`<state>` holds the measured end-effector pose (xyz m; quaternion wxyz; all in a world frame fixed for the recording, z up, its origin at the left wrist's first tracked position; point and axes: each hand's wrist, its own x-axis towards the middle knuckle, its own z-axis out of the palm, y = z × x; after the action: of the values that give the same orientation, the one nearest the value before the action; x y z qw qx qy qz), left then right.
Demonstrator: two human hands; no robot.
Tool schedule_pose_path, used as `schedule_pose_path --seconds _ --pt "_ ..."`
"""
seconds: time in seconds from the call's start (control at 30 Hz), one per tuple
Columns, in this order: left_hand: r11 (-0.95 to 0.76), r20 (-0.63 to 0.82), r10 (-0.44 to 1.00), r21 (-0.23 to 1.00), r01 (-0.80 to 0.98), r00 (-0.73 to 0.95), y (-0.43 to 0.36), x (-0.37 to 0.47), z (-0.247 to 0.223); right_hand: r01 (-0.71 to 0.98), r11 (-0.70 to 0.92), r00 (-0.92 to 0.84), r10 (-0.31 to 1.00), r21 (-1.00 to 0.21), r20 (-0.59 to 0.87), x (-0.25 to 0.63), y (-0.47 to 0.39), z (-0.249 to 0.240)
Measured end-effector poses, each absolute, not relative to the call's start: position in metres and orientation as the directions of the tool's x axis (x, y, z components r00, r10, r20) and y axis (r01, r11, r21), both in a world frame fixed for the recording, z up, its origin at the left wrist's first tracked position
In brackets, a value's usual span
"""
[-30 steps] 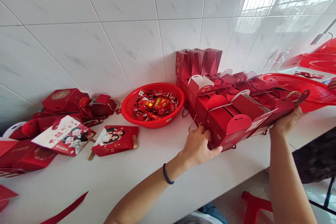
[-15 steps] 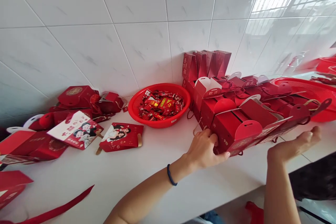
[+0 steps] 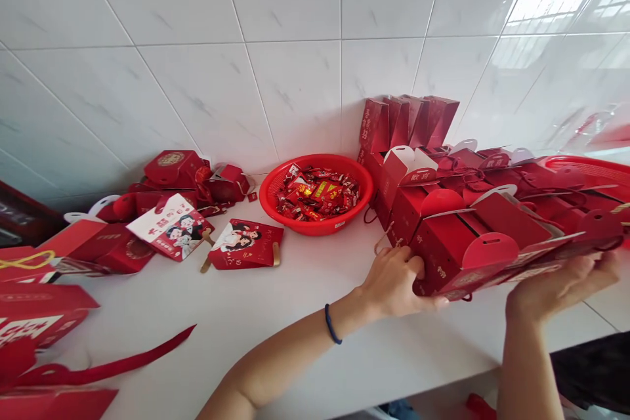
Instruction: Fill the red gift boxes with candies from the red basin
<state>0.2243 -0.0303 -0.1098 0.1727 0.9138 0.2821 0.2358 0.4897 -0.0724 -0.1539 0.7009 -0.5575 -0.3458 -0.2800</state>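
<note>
My left hand (image 3: pixel 396 281) is at the left end of a row of red gift boxes. Its fingers curl against the side of the front red gift box (image 3: pixel 450 252), and the thumb lies along that box's lower front edge. To the right, my right hand (image 3: pixel 561 289) has its palm turned up and its fingers stretched out, up against the front of the row. Part of those fingers is hidden behind a box flap. The boxes have rounded flaps with slots, and thin cords hang from some of them.
A red plastic basket (image 3: pixel 268 200) of wrapped sweets stands against the tiled wall. Several tall red boxes (image 3: pixel 411 119) stand behind the row. On the left lie a printed red box (image 3: pixel 249 246), a white printed card box (image 3: pixel 172 226), more red boxes and a red ribbon (image 3: pixel 128 362).
The view has swung left, so things appear farther right. My right hand has come up against the boxes' front. My left hand keeps its hold on the front box.
</note>
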Motion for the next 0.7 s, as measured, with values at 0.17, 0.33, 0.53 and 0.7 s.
schedule_pose_path --seconds 0.17,0.33,0.53,0.7 --pt "-0.764 0.372 0.621 0.485 0.426 0.690 -0.032 0.219 -0.114 0.773 0.288 0.634 -0.317 -0.566 0.705 0.430 -0.095 -0.139" --pt "-0.767 0.397 0.624 0.475 0.431 0.673 -0.036 0.224 -0.110 0.807 0.291 0.526 0.043 -0.514 0.850 0.372 -0.119 -0.133" --pt "-0.769 0.415 0.629 0.457 0.447 0.658 -0.038 0.228 -0.107 0.886 0.198 0.379 0.212 -0.420 0.901 0.358 -0.122 -0.125" --pt "-0.798 0.459 0.599 0.401 0.449 0.655 -0.041 0.229 -0.107 0.913 0.162 0.348 0.170 -0.374 0.922 0.357 -0.116 -0.124"
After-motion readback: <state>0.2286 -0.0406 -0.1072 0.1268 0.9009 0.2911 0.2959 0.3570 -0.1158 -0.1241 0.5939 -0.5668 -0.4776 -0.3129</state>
